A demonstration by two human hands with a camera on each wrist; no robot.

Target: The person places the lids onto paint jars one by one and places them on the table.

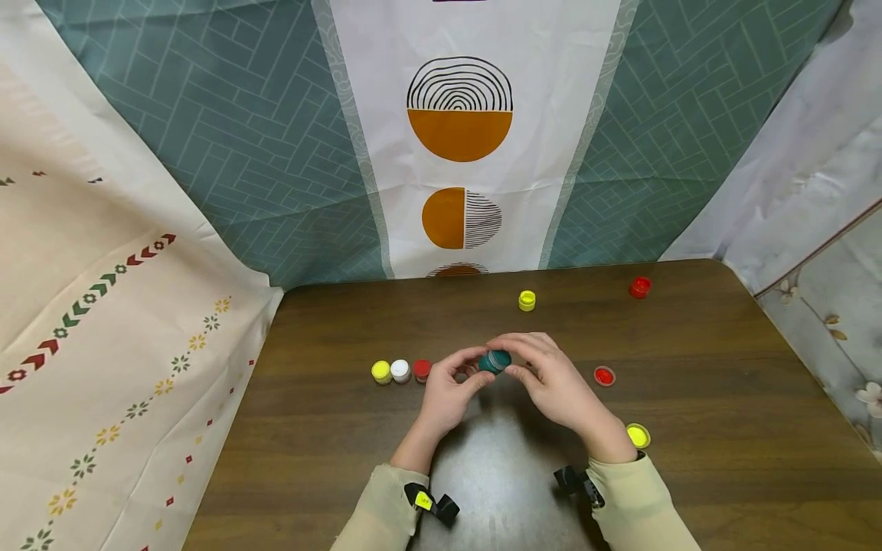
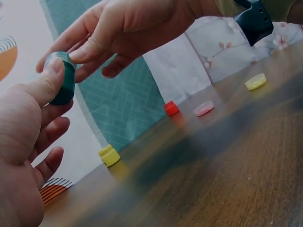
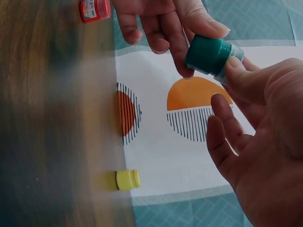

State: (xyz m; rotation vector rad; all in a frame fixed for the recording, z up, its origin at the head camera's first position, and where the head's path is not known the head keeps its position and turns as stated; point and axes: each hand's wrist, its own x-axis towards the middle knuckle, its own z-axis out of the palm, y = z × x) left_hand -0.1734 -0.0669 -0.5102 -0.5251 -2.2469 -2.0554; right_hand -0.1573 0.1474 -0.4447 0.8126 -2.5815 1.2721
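Observation:
Above the middle of the table, both hands hold a small green paint jar (image 1: 494, 362). My left hand (image 1: 444, 394) grips the jar's green body between thumb and fingers. From the other side, my right hand (image 1: 560, 383) pinches the lid end, its thumb lying against the clear ribbed rim in the right wrist view. The jar (image 3: 207, 53) is tilted and clear of the tabletop. In the left wrist view the left thumb covers part of the jar (image 2: 69, 87).
Left of the hands stand yellow (image 1: 381, 372), white (image 1: 400, 371) and red (image 1: 423, 370) capped jars in a row. Toward the back are a yellow jar (image 1: 527, 301) and a red jar (image 1: 640, 288). A red lid (image 1: 604, 376) and yellow lid (image 1: 638, 435) lie on the right.

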